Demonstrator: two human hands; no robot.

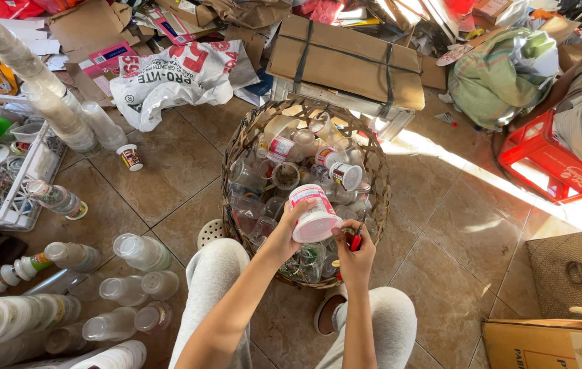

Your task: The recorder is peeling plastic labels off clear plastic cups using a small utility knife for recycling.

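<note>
Left hand point(289, 229) closed around a pink-and-white plastic cup point(315, 215), grip clamped on its side, cup tilted with the rim toward the camera, held just above the near edge of a woven basket point(236, 147). Right hand point(357, 254) closed on a small red-handled tool point(356, 240), grip tight around the handle, just beside the cup's lower edge; blade too small to make out. Basket full of clear and printed plastic cups, standing on the tiled floor point(441, 232) between the knees. To the left on the floor, stacked clear cups point(142, 251) lying on their sides. Beyond the basket, a flat cardboard bundle point(345, 58) tied with straps; at right, a red crate point(550, 164).
</note>
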